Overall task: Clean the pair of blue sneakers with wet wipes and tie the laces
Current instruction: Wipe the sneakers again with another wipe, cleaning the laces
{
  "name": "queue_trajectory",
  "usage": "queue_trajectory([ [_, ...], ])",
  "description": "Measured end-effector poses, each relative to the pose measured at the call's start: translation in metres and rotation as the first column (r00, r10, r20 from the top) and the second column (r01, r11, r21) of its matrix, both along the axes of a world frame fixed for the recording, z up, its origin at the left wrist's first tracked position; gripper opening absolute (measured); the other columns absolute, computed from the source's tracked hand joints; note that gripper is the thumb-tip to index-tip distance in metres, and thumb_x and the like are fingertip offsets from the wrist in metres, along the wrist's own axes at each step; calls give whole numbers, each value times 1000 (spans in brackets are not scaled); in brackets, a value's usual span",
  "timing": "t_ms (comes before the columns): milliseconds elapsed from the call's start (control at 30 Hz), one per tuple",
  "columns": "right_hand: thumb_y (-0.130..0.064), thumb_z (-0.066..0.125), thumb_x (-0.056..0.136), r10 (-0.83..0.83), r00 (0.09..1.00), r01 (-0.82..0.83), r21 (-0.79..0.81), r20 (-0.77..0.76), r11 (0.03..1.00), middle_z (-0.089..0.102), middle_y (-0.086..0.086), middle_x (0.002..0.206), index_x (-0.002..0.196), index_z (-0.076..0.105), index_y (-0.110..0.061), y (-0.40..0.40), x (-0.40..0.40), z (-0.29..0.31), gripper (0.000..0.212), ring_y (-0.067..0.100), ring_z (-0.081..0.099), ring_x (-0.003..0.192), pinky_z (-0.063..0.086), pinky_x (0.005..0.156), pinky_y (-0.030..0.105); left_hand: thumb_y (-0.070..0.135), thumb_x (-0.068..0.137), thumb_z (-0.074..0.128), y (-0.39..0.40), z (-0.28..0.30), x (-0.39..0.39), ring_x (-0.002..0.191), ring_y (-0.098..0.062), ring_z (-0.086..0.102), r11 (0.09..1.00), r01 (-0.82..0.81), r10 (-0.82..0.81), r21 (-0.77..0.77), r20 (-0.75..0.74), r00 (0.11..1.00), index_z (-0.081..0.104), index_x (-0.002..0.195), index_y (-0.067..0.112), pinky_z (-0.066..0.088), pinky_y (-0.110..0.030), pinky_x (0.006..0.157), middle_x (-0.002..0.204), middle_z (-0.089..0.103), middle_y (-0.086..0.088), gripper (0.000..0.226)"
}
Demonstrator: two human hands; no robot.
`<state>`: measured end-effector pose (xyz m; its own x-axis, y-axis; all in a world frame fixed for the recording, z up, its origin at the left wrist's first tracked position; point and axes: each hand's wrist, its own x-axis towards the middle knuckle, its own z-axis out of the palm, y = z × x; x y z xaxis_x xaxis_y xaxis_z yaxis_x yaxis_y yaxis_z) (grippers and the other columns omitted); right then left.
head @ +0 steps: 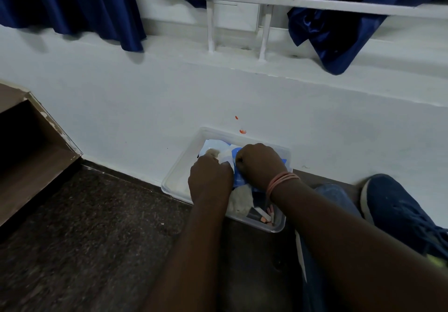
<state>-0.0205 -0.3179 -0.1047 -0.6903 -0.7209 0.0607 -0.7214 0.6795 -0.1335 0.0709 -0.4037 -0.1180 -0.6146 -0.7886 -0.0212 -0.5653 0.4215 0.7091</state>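
Sneaker (397, 212) right of both hands (236, 168).

Scene is reading dim overall, with a cool bluish cast. White wall (218, 98) is taking most of the light, evenly and softly, no hard glare. Dark floor (84, 226) is sinking into noisy, grainy shadow. Blue curtains (72, 3) are throwing soft shadows onto the ledge below them. Forearms are rendering very dark, detail in the left hand (210, 178) and right hand (260, 163) is getting lost. Wide-angle lens is bending the window bars (266, 0) and stretching the corners. Lower edge is going soft and slightly smeared.
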Motion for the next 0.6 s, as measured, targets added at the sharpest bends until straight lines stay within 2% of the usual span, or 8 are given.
queue_trajectory([
  [100, -16, 52, 92, 5, 1000, -4, -35, 10, 999, 58, 3, 73, 73, 59, -14, 7, -3, 1, 20, 21, 53, 71, 35, 64, 29, 28, 90, 60, 0, -3, -1, 94, -27, 68, 1000, 2, -2, -21, 13, 1000, 70, 115, 9, 55, -39, 85, 102, 72, -10, 33],
  [200, -16, 57, 89, 24, 999, -23, -55, 23, 998, 67, 3, 80, 78, 70, -12, 10, -7, 0, 18, 22, 60, 76, 39, 65, 27, 28, 90, 59, 2, -5, -1, 92, -26, 68, 1000, 6, -6, -20, 13, 1000, 69, 113, 10, 54, -38, 82, 96, 71, -8, 31],
  [267, -12, 58, 88, 52, 999, -52, -13, 8, 999, 66, 5, 78, 76, 67, -11, 9, -7, 0, 15, 22, 59, 74, 40, 64, 28, 28, 90, 58, 3, -6, -1, 93, -25, 67, 1000, -1, 1, -15, 13, 1000, 68, 115, 12, 53, -36, 80, 98, 70, -7, 31],
  [333, -11, 52, 90, 76, 992, -66, -94, 97, 993, 58, 5, 70, 70, 55, -12, 9, -6, 1, 20, 21, 52, 67, 37, 61, 30, 29, 90, 58, 2, -6, 0, 95, -24, 66, 1000, -1, 1, -15, 9, 1000, 65, 121, 14, 48, -31, 77, 103, 69, -6, 35],
  [400, -10, 46, 93, 84, 962, -27, -216, 261, 976, 53, 5, 69, 71, 49, -12, 11, -7, 5, 21, 19, 46, 64, 38, 61, 32, 37, 90, 62, 3, -5, 0, 102, -24, 65, 1000, 12, -12, -4, 9, 1000, 63, 128, 19, 45, -29, 80, 112, 68, -4, 43],
  [467, -7, 43, 93, 63, 886, 81, -286, 460, 955, 52, 3, 73, 75, 49, -14, 13, -11, 13, 20, 18, 46, 65, 41, 62, 34, 48, 86, 68, 4, -5, 0, 107, -24, 65, 998, 56, -56, 11, 29, 998, 66, 128, 26, 52, -33, 87, 119, 67, -4, 48],
  [533, -5, 42, 96, 73, 690, 269, -349, 720, 898, 50, 4, 79, 82, 53, -14, 18, -13, 23, 20, 20, 48, 66, 50, 60, 36, 52, 81, 71, 7, -7, -1, 109, -27, 63, 996, 89, -89, 3, 75, 993, 70, 123, 31, 56, -43, 91, 121, 65, -5, 47],
  [600, -8, 45, 101, 143, 518, 373, -373, 844, 850, 49, 4, 83, 90, 59, -14, 24, -15, 34, 19, 18, 44, 68, 49, 59, 33, 52, 80, 71, 8, -9, -2, 111, -27, 61, 996, 89, -86, -21, 118, 989, 69, 123, 32, 56, -46, 91, 123, 63, -6, 47],
])
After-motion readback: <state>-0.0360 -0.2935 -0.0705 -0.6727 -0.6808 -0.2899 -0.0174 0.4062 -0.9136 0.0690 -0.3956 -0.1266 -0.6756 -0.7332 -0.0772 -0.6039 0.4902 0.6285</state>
